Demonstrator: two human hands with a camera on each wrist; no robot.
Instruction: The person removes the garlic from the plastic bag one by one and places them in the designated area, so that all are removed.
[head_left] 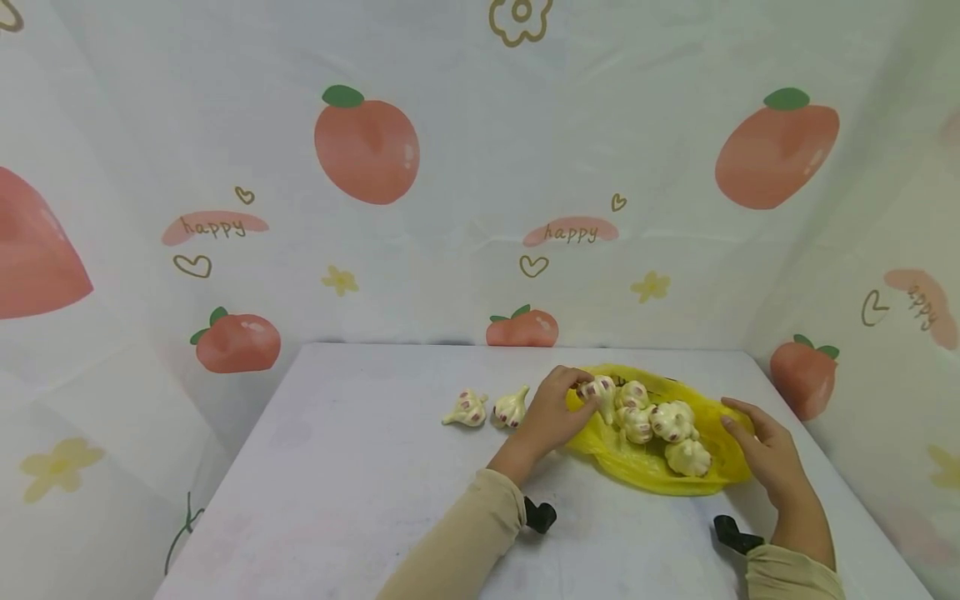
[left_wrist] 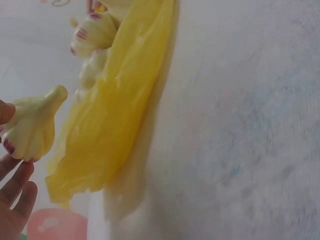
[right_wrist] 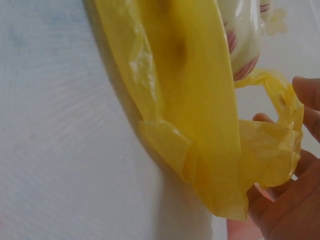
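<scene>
My left hand [head_left: 553, 412] pinches a garlic bulb [left_wrist: 32, 125] between thumb and fingers, over the left end of a yellow plastic bag [head_left: 637, 475]. Purple marks show on the bulb's rounded end. Several more garlic bulbs [head_left: 673, 421] lie clustered on the opened bag. At its right end, my right hand [head_left: 772, 458] grips the bag's edge, with thumb on one side and fingers on the other in the right wrist view. Two bulbs lie on the table left of my left hand: one garlic bulb [head_left: 467, 408] farther out, the other garlic bulb [head_left: 511, 407] close beside the hand.
The white table [head_left: 337, 483] meets a hanging cloth [head_left: 450, 275] printed with fruit and flowers at the back and sides. A black wrist mount [head_left: 540, 515] sticks out at the left cuff, another black mount [head_left: 735, 535] at the right.
</scene>
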